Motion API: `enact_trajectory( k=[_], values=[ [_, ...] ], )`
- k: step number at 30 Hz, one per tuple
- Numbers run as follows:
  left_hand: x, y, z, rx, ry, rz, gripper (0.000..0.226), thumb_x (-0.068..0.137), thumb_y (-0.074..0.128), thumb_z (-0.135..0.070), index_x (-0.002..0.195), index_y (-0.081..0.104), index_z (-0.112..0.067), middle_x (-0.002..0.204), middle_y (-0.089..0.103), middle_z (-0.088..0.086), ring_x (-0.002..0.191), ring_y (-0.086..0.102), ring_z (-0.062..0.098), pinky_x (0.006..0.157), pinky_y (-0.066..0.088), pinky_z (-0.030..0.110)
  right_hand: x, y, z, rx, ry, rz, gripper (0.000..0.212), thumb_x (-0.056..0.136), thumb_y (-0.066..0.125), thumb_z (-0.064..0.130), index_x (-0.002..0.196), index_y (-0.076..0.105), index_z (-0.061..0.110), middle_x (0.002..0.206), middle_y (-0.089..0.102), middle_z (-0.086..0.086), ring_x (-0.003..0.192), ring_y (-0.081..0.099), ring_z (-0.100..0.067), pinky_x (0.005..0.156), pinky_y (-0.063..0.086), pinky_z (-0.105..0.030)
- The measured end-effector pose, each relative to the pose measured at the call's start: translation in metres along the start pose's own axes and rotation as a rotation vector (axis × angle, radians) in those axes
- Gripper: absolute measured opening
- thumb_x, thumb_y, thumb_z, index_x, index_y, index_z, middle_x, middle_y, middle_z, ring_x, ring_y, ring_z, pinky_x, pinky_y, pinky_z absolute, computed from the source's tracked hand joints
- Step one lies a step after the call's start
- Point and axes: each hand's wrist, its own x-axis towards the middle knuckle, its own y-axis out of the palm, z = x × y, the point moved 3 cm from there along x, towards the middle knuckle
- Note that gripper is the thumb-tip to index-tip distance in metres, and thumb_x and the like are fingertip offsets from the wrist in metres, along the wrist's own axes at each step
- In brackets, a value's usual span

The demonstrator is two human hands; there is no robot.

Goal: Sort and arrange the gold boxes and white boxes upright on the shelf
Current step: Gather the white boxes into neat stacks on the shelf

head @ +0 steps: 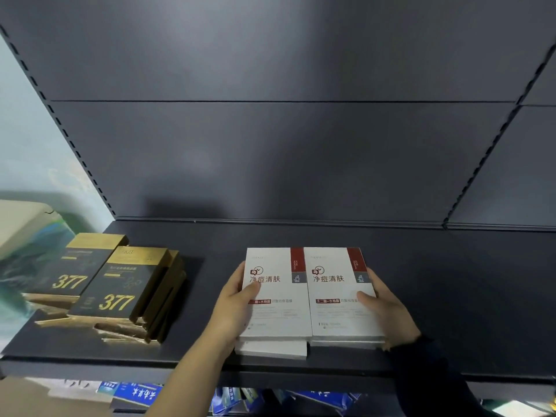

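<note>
Two white boxes with red corner tabs lie flat side by side on the dark shelf (pixel 301 233), each on top of another white box. My left hand (pixel 233 308) grips the left white box (pixel 275 296) at its left edge, thumb on top. My right hand (pixel 388 308) grips the right white box (pixel 338 296) at its right edge. At the shelf's left, several black-and-gold boxes marked 377 (pixel 115 287) lie flat and leaning in untidy stacks, one further back (pixel 70 269).
The shelf's dark back panel (pixel 285 161) rises behind, with slotted uprights at both sides. A pale bag or package (pixel 24 224) sits off the left end. Blue packages (pixel 135 394) fill the shelf below. The shelf's right part is bare.
</note>
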Motion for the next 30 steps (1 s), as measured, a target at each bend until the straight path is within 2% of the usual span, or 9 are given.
enact_trajectory(
  k=[5, 8, 10, 12, 18, 22, 25, 27, 30],
  values=[
    [-0.008, -0.011, 0.009, 0.004, -0.033, -0.235, 0.034, 0.089, 0.063, -0.022, 0.120, 0.053, -0.029, 0.116, 0.067, -0.001, 0.098, 0.068, 0.016, 0.080, 0.056, 0.035, -0.005, 0.001, 0.002, 0.044, -0.085, -0.048, 0.030, 0.089, 0.045, -0.003, 0.113, 0.059, 0.007, 0.109, 0.071, -0.017, 0.095, 0.070, -0.032, 0.066, 0.059, -0.036],
    [-0.027, -0.017, 0.019, 0.223, 0.005, 0.068, 0.071, 0.076, 0.078, -0.030, 0.133, 0.037, -0.044, 0.126, 0.062, -0.017, 0.113, 0.060, 0.002, 0.098, 0.049, 0.031, -0.014, -0.007, -0.011, 0.053, -0.069, -0.072, 0.034, 0.080, 0.060, 0.008, 0.113, 0.059, 0.016, 0.106, 0.074, -0.009, 0.094, 0.071, -0.029, 0.068, 0.060, -0.038],
    [-0.040, -0.012, 0.023, 0.510, 0.070, 0.239, 0.104, 0.066, 0.085, -0.025, 0.134, 0.014, -0.061, 0.125, 0.053, -0.033, 0.116, 0.051, -0.012, 0.092, 0.046, 0.013, -0.018, -0.014, -0.022, -0.023, -0.034, -0.123, 0.072, 0.050, 0.087, 0.037, 0.115, 0.059, 0.025, 0.112, 0.071, -0.007, 0.100, 0.068, -0.031, 0.082, 0.056, -0.046],
    [-0.040, -0.014, 0.026, 0.662, 0.126, 0.146, 0.115, 0.063, 0.086, -0.024, 0.126, 0.003, -0.072, 0.116, 0.053, -0.040, 0.110, 0.051, -0.014, 0.086, 0.042, 0.006, -0.022, -0.014, -0.028, -0.089, -0.036, -0.201, 0.102, 0.023, 0.089, 0.056, 0.117, 0.058, 0.030, 0.117, 0.068, -0.005, 0.108, 0.064, -0.032, 0.095, 0.049, -0.052],
    [-0.042, -0.023, 0.025, 0.753, 0.264, 0.019, 0.106, 0.067, 0.083, -0.035, 0.124, 0.003, -0.074, 0.106, 0.052, -0.044, 0.094, 0.053, -0.015, 0.072, 0.037, -0.003, -0.039, 0.013, -0.023, -0.202, -0.105, -0.406, 0.091, 0.045, 0.076, 0.068, 0.126, 0.055, 0.033, 0.126, 0.064, 0.001, 0.118, 0.057, -0.027, 0.103, 0.040, -0.054],
    [-0.063, -0.040, 0.012, 0.684, 0.308, 0.128, 0.094, 0.076, 0.075, -0.032, 0.128, 0.005, -0.067, 0.122, 0.033, -0.049, 0.117, 0.038, -0.019, 0.102, 0.030, 0.008, -0.061, 0.051, -0.026, -0.368, -0.275, -0.800, 0.050, 0.086, 0.063, 0.016, 0.134, 0.050, 0.021, 0.141, 0.049, -0.003, 0.128, 0.047, -0.026, 0.103, 0.036, -0.028],
    [-0.094, -0.079, -0.002, 0.687, 0.282, 0.312, 0.076, 0.084, 0.067, -0.031, 0.115, 0.012, -0.074, 0.105, 0.029, -0.060, 0.102, 0.036, -0.029, 0.103, 0.026, 0.008, -0.073, 0.104, -0.038, -0.599, -0.447, -0.885, 0.055, 0.081, 0.058, -0.001, 0.104, 0.055, 0.049, 0.130, 0.051, 0.012, 0.115, 0.053, -0.015, 0.075, 0.041, -0.001],
    [-0.109, -0.113, -0.014, 0.663, 0.288, 0.441, 0.059, 0.087, 0.062, -0.032, 0.099, 0.028, -0.079, 0.105, 0.043, -0.058, 0.099, 0.044, -0.030, 0.099, 0.037, 0.006, -0.072, 0.150, -0.051, -0.692, -0.510, -0.837, 0.057, 0.076, 0.058, 0.003, 0.097, 0.053, 0.056, 0.119, 0.051, 0.020, 0.108, 0.052, -0.010, 0.080, 0.045, -0.013],
    [-0.120, -0.167, -0.041, 0.608, 0.313, 0.511, 0.036, 0.091, 0.058, -0.023, 0.104, 0.056, -0.057, 0.113, 0.069, -0.018, 0.105, 0.061, -0.007, 0.100, 0.046, 0.021, -0.056, 0.220, -0.068, -0.661, -0.523, -0.627, 0.050, 0.080, 0.057, -0.005, 0.102, 0.053, 0.040, 0.114, 0.056, 0.006, 0.115, 0.051, -0.019, 0.098, 0.042, -0.035]
  ],
)
